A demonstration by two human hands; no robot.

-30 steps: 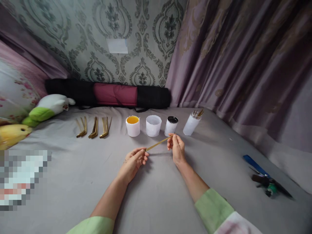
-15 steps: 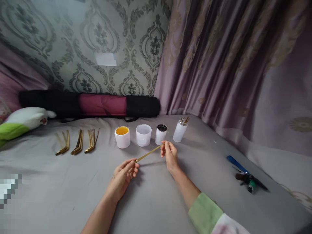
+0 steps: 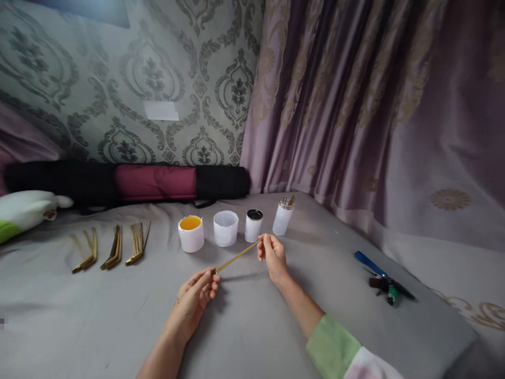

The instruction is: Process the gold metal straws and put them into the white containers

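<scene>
Fingers of the left hand [image 3: 195,297] pinch 1 end of the strip [image 3: 236,257], those of the right hand [image 3: 275,259] the other, in front of the black-rimmed cup [image 3: 253,230]; left of that cup are a white cup [image 3: 225,235], an orange-topped cup [image 3: 191,240] and 3 bundles [image 3: 113,256], right of it a jar [image 3: 282,221]

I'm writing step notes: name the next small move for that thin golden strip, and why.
Perhaps bend the strip near the left hand: it runs straight between that hand and the right hand, while the three golden bundles look bent.
</scene>
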